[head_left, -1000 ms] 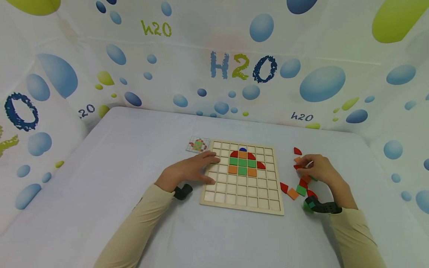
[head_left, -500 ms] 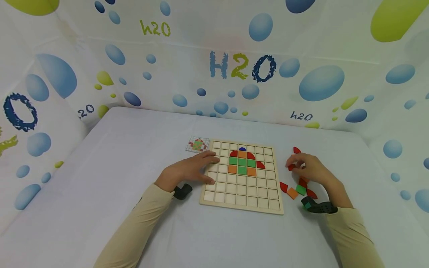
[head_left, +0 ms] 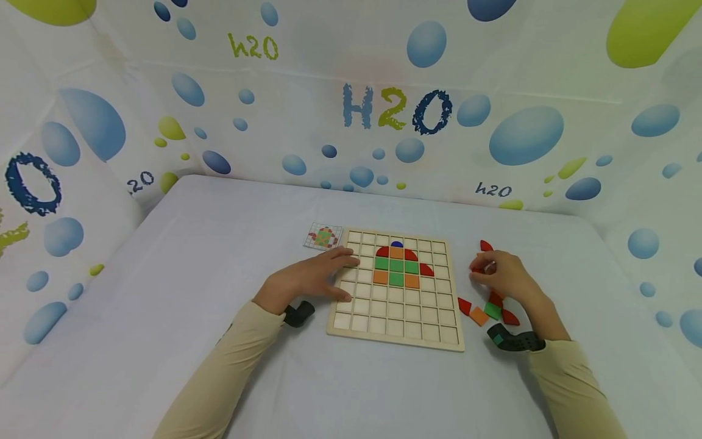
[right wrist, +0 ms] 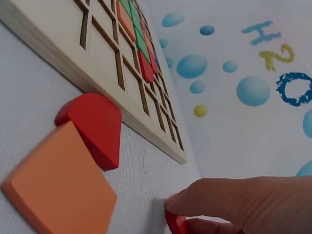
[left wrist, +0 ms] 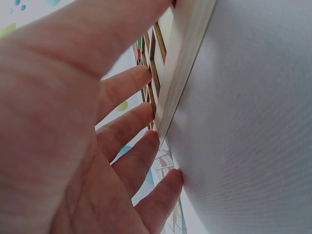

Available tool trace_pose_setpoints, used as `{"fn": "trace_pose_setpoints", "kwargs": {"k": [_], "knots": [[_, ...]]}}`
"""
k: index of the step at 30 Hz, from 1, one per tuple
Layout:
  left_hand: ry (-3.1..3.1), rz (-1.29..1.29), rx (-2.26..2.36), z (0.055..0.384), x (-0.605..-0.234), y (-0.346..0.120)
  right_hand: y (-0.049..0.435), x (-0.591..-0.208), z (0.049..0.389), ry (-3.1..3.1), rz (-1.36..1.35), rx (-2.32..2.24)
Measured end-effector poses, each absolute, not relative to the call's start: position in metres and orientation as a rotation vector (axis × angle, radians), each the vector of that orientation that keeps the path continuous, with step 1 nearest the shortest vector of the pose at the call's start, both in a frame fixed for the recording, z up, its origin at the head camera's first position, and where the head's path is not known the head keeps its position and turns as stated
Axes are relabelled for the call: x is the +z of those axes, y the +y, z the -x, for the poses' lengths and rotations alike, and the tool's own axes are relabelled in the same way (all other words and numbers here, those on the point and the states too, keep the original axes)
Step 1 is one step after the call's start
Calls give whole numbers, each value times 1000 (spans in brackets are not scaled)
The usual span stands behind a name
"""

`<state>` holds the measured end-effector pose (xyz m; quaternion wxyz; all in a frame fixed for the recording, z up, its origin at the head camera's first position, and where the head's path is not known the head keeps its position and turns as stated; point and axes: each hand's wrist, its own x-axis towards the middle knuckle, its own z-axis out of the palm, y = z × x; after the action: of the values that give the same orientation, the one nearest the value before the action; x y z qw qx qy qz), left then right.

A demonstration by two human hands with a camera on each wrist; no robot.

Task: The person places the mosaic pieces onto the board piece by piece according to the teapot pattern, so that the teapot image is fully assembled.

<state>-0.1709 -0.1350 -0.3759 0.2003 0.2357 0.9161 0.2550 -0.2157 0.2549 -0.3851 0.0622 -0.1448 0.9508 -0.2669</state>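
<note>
A square wooden grid board (head_left: 384, 311) lies on the table with red, green, orange and blue tiles set in its upper middle cells. My left hand (head_left: 312, 275) rests along the board's left edge, its fingers spread and fairly straight, fingertips at the frame in the left wrist view. Right of the board, my right hand (head_left: 507, 277) pinches a red tile (right wrist: 177, 223) between thumb and fingers, close over the table. Most of that tile is hidden by the fingers. Near this hand lie a red quarter-round tile (right wrist: 100, 129) and an orange square tile (right wrist: 63, 185).
A small pattern card (head_left: 323, 236) lies behind the left hand, by the board's upper left corner. More loose tiles sit right of the board, among them a green tile (head_left: 492, 311) and a red tile (head_left: 485, 246). A printed cloth (head_left: 307, 110) hangs behind the table.
My right hand has moved a little left from the loose tiles, with the red tile between its fingers. The left hand and the board have stayed in place.
</note>
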Motion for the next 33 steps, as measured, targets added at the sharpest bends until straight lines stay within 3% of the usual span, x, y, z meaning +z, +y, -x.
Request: {"fn": "trace_pose_setpoints", "kwargs": {"k": [26,33], "knots": [[2569,-661,694,172,-375,-134,228,-373,203,2798,700,-853],[2570,-675,708,172,-375,-135,220,-371,198,2737,910,-871]]}}
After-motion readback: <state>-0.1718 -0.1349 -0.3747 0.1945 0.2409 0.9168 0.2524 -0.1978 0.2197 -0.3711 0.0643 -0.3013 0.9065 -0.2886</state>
